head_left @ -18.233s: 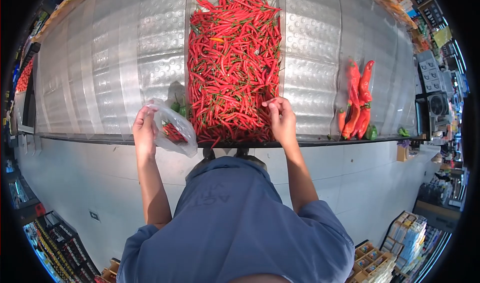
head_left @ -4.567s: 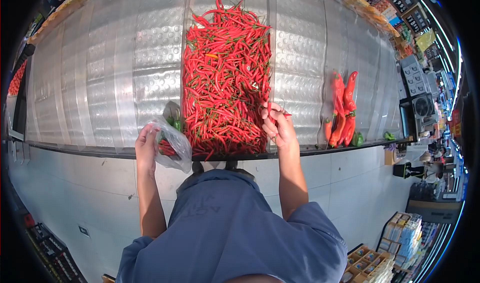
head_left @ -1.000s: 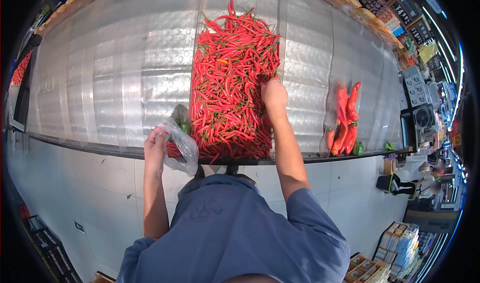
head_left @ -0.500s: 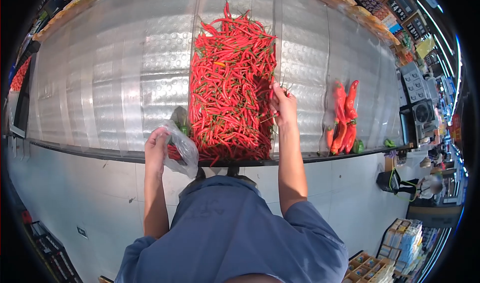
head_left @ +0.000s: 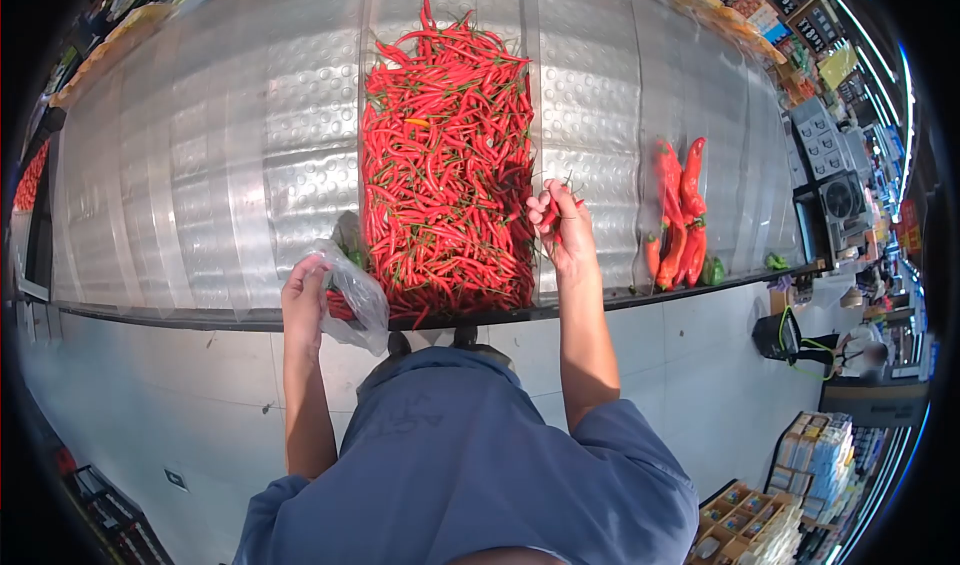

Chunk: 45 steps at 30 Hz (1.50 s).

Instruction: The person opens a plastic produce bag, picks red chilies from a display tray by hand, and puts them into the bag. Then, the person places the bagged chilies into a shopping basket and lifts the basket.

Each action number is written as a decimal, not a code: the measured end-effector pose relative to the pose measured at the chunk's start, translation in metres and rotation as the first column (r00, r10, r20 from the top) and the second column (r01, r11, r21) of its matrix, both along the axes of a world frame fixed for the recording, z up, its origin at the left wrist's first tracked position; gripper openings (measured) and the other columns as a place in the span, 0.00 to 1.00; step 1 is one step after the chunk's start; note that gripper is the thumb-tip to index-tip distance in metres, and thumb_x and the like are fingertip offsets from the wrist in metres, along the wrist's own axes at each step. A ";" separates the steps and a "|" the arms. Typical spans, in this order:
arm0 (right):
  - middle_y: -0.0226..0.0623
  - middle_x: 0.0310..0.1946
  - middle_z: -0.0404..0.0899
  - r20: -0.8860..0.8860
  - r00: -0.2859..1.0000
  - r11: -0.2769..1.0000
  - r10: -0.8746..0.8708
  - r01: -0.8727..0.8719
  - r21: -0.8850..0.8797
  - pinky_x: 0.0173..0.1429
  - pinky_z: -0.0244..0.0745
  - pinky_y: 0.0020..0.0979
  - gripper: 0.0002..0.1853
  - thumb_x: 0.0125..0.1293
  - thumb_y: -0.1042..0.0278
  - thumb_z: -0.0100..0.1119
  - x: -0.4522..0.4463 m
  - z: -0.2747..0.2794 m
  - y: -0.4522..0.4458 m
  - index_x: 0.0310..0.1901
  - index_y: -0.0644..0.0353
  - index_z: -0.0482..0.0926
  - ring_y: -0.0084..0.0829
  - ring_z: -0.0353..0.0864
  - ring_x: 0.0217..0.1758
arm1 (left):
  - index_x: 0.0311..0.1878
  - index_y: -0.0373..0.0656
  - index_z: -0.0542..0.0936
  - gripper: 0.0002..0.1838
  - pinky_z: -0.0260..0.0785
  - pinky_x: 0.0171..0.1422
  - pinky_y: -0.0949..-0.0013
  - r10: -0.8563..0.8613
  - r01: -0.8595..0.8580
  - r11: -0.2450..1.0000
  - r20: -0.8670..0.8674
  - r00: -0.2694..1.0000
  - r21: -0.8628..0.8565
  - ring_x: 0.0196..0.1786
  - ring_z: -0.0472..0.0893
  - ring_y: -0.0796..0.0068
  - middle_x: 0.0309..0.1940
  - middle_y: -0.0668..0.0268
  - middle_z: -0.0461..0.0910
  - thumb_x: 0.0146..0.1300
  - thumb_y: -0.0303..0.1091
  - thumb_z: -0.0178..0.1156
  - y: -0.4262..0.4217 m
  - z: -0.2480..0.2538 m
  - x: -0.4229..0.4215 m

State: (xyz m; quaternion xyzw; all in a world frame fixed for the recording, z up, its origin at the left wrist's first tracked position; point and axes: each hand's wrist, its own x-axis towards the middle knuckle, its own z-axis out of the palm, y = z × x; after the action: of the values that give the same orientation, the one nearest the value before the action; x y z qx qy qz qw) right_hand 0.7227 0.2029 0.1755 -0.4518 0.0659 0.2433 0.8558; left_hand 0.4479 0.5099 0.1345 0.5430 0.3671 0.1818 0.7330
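Since a second ago, the right hand [head_left: 566, 233] has drawn back out of the heap of red chillies [head_left: 445, 165] and now sits just beside the heap's right edge, over the bare worktop [head_left: 590, 85]. The left hand [head_left: 304, 297] and the clear plastic bag [head_left: 364, 303] have stayed by the front edge, left of the heap. For the work in hand, I'd judge that a small pick is separated from the heap but not yet bagged.

The right hand's palm seems turned up, its fingers curled in and closed on a few picked chillies [head_left: 552, 213], some stems poking out (how many, I can't tell). Its forearm reaches forward, and whether the hand touches the worktop is unclear. The left hand has fingers and thumb together, pinching the bag near its rim; the bag hangs tilted, partly past the front edge, with some red contents [head_left: 338, 306] showing inside. Green peppers [head_left: 354, 254] lie just beyond it, and larger red peppers [head_left: 691, 210] lie well apart, farther right.
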 end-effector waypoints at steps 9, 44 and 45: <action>0.37 0.28 0.84 0.562 0.727 0.549 0.394 0.305 -0.779 0.34 0.77 0.28 0.09 0.70 0.67 0.61 0.039 -0.025 0.031 0.42 0.66 0.82 0.30 0.82 0.27 | 0.57 0.42 0.78 0.12 0.54 0.19 0.83 -0.002 0.002 1.000 0.028 1.000 0.002 0.18 0.64 0.93 0.43 0.72 0.83 0.73 0.29 0.55 0.001 -0.003 -0.005; 0.33 0.16 0.74 0.352 0.907 0.832 0.232 0.002 -0.555 0.24 0.69 0.32 0.15 0.67 0.59 0.59 0.040 -0.022 0.017 0.40 0.65 0.83 0.28 0.72 0.15 | 0.51 0.45 0.81 0.08 0.49 0.18 0.81 0.033 -0.034 0.999 0.005 0.999 0.013 0.16 0.61 0.93 0.25 0.78 0.76 0.73 0.30 0.55 -0.002 0.004 -0.008; 0.28 0.13 0.67 0.038 0.962 0.963 0.271 -0.271 -0.007 0.18 0.63 0.28 0.14 0.71 0.61 0.54 0.030 -0.010 0.009 0.41 0.65 0.81 0.23 0.65 0.11 | 0.51 0.45 0.81 0.08 0.49 0.18 0.81 0.029 -0.029 1.000 0.007 1.000 0.009 0.16 0.61 0.93 0.25 0.78 0.76 0.73 0.30 0.55 -0.003 0.006 -0.006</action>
State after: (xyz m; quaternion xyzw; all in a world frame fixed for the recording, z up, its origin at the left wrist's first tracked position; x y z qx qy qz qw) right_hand 0.7524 0.2123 0.1658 -0.4617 -0.0128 0.3494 0.8152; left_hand 0.4415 0.5072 0.1402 0.5402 0.3716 0.1961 0.7291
